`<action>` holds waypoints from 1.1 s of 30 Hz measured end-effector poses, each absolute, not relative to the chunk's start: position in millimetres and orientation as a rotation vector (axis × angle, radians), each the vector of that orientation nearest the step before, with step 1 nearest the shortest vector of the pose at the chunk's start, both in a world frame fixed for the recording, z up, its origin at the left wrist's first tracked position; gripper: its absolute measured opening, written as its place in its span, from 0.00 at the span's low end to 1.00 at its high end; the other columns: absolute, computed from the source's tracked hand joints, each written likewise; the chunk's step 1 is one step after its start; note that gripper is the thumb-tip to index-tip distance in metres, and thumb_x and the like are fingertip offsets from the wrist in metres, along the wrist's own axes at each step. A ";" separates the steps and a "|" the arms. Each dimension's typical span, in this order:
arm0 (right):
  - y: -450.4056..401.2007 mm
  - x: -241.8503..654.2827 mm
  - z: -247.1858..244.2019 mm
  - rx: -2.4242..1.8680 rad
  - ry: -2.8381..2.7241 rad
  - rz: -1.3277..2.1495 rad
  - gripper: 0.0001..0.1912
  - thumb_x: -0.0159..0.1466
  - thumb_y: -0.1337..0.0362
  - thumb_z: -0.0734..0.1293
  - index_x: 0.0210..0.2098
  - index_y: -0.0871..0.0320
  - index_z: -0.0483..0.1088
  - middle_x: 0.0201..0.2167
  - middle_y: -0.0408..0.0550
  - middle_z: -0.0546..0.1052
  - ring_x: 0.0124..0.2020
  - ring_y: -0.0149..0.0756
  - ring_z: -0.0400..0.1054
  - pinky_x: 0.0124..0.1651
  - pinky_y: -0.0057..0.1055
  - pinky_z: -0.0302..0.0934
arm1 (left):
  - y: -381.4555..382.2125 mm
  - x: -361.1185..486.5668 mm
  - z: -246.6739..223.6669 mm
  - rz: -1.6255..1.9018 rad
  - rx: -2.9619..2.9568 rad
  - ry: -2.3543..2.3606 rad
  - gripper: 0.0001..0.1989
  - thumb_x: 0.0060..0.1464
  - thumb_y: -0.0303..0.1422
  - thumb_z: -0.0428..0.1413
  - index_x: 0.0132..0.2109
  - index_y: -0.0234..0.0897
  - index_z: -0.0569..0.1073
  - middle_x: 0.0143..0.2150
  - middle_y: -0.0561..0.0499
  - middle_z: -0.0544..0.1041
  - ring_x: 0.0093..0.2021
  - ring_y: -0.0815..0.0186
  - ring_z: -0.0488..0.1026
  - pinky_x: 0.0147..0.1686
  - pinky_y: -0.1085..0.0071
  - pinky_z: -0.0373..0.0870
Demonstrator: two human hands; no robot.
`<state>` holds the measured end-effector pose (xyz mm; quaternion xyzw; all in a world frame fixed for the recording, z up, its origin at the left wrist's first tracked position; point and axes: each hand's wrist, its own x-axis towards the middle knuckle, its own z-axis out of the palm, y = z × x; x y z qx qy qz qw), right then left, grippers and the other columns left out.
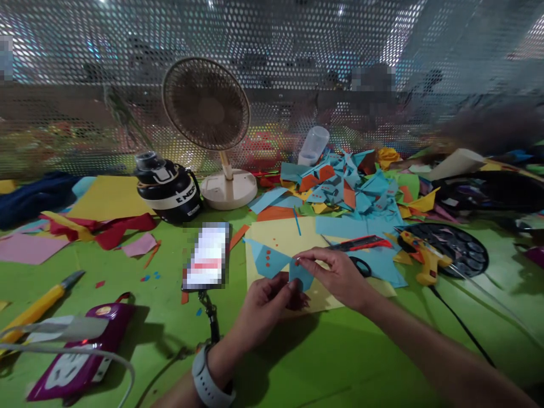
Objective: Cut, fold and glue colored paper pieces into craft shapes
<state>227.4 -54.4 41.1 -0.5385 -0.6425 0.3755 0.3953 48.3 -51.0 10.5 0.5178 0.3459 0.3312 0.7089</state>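
Observation:
My left hand (274, 303) is closed on a small blue paper piece (301, 276), held upright between thumb and fingers. At its upper edge, the thumb and forefinger of my right hand (334, 275) pinch together on a small orange dot (297, 261). Whether the dot is fixed to the paper I cannot tell. Just left of it lies another blue paper piece (268, 258) with orange dots in a row. Under both hands is a pale yellow sheet (263, 226). A red-handled utility knife (361, 243) and black scissors handles (360, 266) lie beside my right hand.
A phone (207, 255) lies left of the sheet, near a black jug (168, 190) and a fan (229, 190). Blue paper scraps (344, 184) pile up behind. To the right are a yellow glue gun (425, 263) and black palette (471, 249); at left, a purple power strip (102, 323).

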 end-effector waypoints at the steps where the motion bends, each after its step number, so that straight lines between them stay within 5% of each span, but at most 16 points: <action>1: -54.6 227.3 40.9 -1.365 -1.635 0.946 0.12 0.64 0.58 0.65 0.39 0.58 0.77 0.39 0.48 0.81 0.42 0.38 0.74 0.47 0.33 0.67 | -51.0 48.3 10.9 0.733 1.143 0.769 0.20 0.52 0.48 0.60 0.34 0.32 0.76 0.29 0.47 0.80 0.29 0.67 0.76 0.35 0.72 0.74; 33: -54.5 225.2 43.3 -1.350 -1.620 1.010 0.13 0.65 0.57 0.62 0.35 0.58 0.74 0.34 0.46 0.79 0.39 0.37 0.72 0.43 0.31 0.64 | -50.8 49.6 10.5 0.733 1.156 0.778 0.21 0.51 0.49 0.60 0.33 0.32 0.76 0.28 0.47 0.80 0.28 0.67 0.76 0.34 0.72 0.75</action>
